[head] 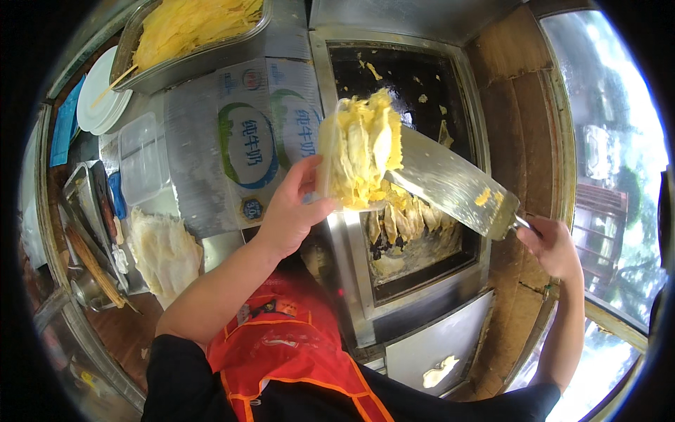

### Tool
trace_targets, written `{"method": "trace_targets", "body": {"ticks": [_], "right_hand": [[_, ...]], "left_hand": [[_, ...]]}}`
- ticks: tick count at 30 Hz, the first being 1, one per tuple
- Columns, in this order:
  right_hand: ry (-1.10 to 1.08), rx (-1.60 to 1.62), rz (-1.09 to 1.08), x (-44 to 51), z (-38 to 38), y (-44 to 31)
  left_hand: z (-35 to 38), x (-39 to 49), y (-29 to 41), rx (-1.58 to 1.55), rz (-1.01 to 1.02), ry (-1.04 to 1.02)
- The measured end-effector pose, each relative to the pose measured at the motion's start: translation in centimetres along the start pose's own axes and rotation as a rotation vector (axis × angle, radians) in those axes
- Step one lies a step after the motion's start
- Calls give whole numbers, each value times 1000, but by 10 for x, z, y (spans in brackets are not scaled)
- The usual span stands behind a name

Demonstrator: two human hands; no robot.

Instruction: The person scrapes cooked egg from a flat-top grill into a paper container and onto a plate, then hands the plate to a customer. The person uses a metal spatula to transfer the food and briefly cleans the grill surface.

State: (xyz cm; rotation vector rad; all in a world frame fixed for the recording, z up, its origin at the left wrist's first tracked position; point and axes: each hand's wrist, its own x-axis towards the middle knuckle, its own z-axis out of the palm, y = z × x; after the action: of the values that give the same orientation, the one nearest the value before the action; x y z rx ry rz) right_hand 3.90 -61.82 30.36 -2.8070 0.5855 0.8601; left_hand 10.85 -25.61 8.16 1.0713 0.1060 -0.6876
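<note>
My left hand point(292, 208) grips a clear plastic container point(328, 158) by its side, above the griddle's left edge. Pan-fried dumplings point(366, 142) with yellow crisp bits fill the container's open side. In my right hand point(551, 247) is the handle of a wide metal spatula point(448, 176). Its blade reaches left to the dumplings, and its tip is hidden behind them. A few yellow crumbs stick near the handle end of the blade. Below the container, a row of browned dumplings point(406, 219) lies on the black griddle point(406, 63), which carries scattered scraps.
A steel tray point(195, 66) of yellow shredded food stands at the upper left. Flattened milk cartons point(200, 142) cover the counter beside another clear container point(143, 158), stacked white lids point(103, 97) and a whitish cloth point(163, 253). A wooden wall and window point(601, 158) bound the right.
</note>
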Motion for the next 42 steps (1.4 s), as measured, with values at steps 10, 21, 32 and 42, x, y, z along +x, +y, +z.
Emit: {"method": "trace_targets", "body": {"ticks": [10, 21, 32, 42], "right_hand": [[341, 401, 99, -42, 2, -14], [372, 723, -177, -10, 28, -145], [492, 666, -683, 30, 120, -530], [112, 873, -651, 3, 144, -644]], "left_hand": [[-49, -1, 56, -456, 109, -207], [-204, -110, 170, -441, 535, 72], [-378, -253, 264, -414, 833, 383], [-496, -317, 304, -483, 879, 876]]}}
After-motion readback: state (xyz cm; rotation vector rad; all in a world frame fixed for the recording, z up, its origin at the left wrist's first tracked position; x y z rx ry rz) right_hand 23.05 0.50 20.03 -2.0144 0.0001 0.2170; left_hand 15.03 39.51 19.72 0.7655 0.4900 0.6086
